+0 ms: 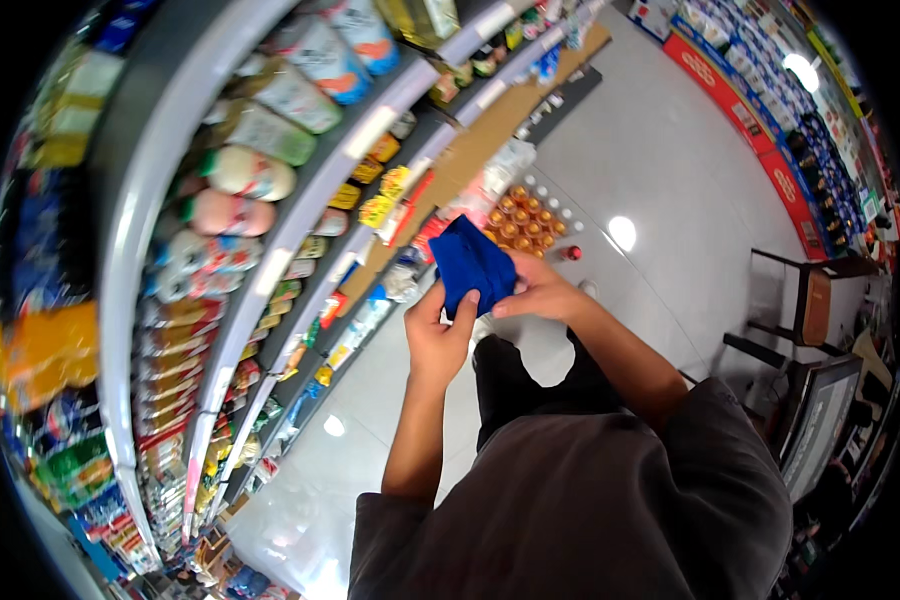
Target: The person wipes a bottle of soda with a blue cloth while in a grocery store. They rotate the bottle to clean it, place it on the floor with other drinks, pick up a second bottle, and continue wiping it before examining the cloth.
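Observation:
A folded dark blue cloth (467, 262) is held up in front of me between both hands, above the floor and beside the shelves. My left hand (440, 330) grips its lower left side, thumb laid on the near face. On the other side my right hand (545, 287) pinches the lower right edge, its thumb near the left one. The fingers behind the cloth are hidden.
Tall store shelves (270, 270) packed with bottles, jars and packets run along my left. On the floor beyond the cloth stand several orange-capped bottles (520, 222). A wooden chair (813, 305) is at the right, with red display boxes (710, 75) at the far right.

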Tool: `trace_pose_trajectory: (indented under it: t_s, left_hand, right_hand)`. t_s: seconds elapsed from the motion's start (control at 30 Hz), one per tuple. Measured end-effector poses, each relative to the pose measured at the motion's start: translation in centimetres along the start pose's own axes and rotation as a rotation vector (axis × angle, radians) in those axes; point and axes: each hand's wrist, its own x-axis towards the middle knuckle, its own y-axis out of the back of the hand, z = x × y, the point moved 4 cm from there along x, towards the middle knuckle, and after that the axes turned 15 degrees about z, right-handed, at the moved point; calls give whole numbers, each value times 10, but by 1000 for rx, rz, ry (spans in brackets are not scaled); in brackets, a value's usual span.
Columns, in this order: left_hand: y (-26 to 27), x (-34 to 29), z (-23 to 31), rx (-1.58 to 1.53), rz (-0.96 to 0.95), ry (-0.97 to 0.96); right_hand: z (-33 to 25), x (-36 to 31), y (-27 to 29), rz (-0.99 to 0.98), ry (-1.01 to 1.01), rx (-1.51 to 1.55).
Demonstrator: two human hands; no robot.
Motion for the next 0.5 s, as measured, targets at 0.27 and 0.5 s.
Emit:
trace_pose_trajectory:
  t_s: [0.27,0.5]
  left_hand:
    - [182,-56,138,129,64,-133]
    - [232,-79,194,187,111,-144]
  right_hand:
    - [-3,-33,-204,-79,-141,85]
    - [-5,-61,-259,-339,-560,493]
